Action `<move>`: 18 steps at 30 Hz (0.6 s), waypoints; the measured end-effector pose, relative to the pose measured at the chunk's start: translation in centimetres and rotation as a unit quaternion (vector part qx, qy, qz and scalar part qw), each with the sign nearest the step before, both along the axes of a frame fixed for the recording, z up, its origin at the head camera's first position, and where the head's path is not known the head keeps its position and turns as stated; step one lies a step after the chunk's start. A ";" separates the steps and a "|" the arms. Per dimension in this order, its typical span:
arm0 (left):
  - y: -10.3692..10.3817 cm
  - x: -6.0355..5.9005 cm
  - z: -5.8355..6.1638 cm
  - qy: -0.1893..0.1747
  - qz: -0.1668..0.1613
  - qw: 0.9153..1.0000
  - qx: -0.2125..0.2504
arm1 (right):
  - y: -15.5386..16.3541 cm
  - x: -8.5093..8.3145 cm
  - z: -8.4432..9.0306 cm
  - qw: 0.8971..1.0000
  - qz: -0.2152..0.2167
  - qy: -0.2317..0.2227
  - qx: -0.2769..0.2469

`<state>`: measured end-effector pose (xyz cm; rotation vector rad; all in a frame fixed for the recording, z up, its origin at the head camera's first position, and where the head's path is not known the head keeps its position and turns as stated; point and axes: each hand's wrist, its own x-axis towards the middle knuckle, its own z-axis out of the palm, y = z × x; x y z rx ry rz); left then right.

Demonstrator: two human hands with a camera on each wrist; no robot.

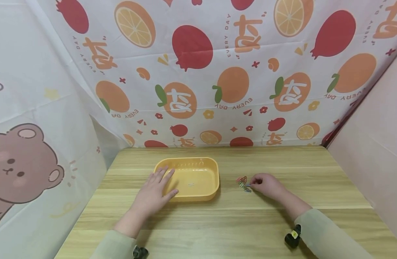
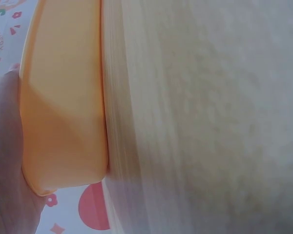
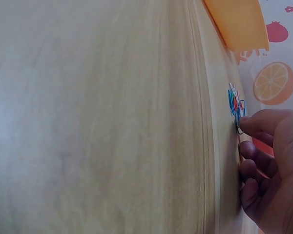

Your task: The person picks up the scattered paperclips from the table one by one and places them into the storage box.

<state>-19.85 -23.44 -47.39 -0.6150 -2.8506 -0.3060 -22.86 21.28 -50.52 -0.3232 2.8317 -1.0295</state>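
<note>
On the far left: a white cloth with a printed brown bear hangs down.
Left hand: fingers straight and spread, resting on the left side of the shallow yellow tray with round corners. It pinches nothing that shows. This hand is nearer the tray.
Yellow tray: smooth and shiny, likely plastic, longer from side to side, flat on the wooden tabletop with pale stripes.
Tray floor: tiny thin pale bits lie near the middle, too small to name.
Clip pile: a loose little heap of thin, bent, colored paper clips lies right of the tray, between it and the other hand.
Blue clip: one thin blue paper clip points left from the fingertips, its long way running side to side, at the heap.
Right hand: thumb and finger pinch the blue clip's near end; the other fingers curl under. The tray lies to its left, past the heap.
</note>
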 end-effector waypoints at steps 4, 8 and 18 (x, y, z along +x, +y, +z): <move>0.0 0.0 0.2 -0.005 0.000 1.000 -0.001 | 0.0 -0.1 0.0 1.000 -0.013 -0.008 -0.005; 0.1 -0.1 0.3 -0.012 0.002 1.000 -0.002 | -0.1 0.0 0.1 1.000 -0.019 -0.009 -0.011; 0.1 -0.2 0.6 -0.012 0.000 1.000 -0.003 | 0.1 0.0 0.0 0.999 -0.021 -0.005 -0.034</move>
